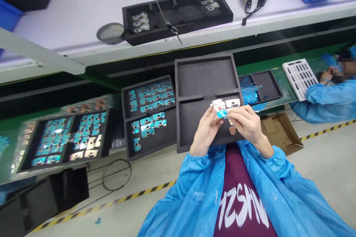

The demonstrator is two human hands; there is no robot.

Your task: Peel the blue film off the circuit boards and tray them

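1. The job right now seems to be handling a small metal part with shiny blue film (221, 113); it is up over the big black tray (205, 77);
2. The left hand (205, 130) pinches its left side with thumb and finger; the right hand (248, 123) pinches its right side; whether those tips grip film or metal, I cannot tell;
3. The next move seems to need a firm left hold and gentle right fingers;
4. Both hands point inward, close together; the right one shows its back.

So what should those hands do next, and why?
Maybe the right hand could peel the blue film off the shiny part: its fingertips are at the film's edge, the left hand holds the part, and loose blue scraps lie in a tray nearby.
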